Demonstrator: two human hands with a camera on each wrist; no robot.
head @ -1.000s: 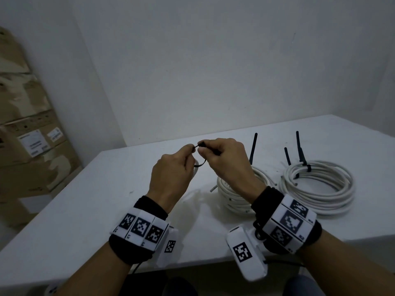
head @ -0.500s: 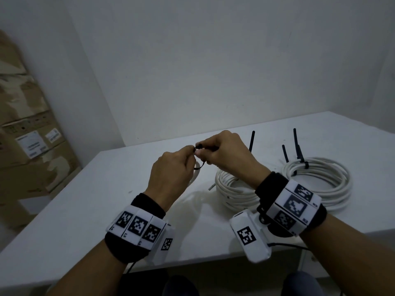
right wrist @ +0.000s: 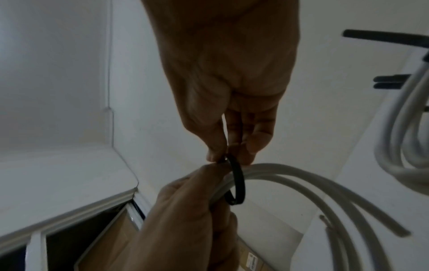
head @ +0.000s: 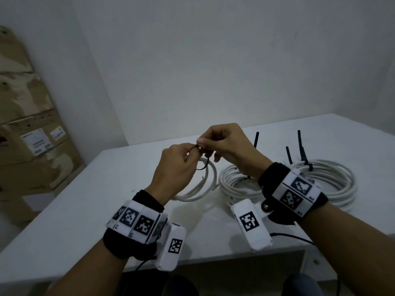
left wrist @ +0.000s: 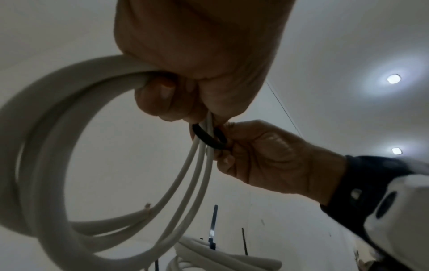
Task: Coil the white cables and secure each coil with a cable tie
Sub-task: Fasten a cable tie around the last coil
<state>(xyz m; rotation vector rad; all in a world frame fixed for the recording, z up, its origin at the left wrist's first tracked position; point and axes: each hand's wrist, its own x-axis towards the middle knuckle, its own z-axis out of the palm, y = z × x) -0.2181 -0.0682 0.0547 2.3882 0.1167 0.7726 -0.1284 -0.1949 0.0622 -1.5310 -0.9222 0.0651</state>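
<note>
My left hand [head: 192,148] is raised over the table and grips a small white cable coil [head: 203,186] that hangs below it. A black cable tie [head: 203,165] loops around the coil's strands by my fingertips. My right hand [head: 201,144] meets the left and pinches the tie's end. In the left wrist view my left hand's fingers [left wrist: 160,95] curl round the coil [left wrist: 46,146], with the tie [left wrist: 209,139] just beyond. In the right wrist view my right hand [right wrist: 228,155] pinches the top of the tie [right wrist: 239,183] above the cable strands [right wrist: 301,183].
Two larger white coils lie on the white table [head: 85,210]: one in the middle [head: 235,186], one at the right [head: 337,182]. Each has black tie tails [head: 300,144] sticking up. Cardboard boxes [head: 32,146] stand at the left by the wall.
Both hands have stayed joined at the tie and lifted a little. The small coil now shows more plainly under my left hand.
</note>
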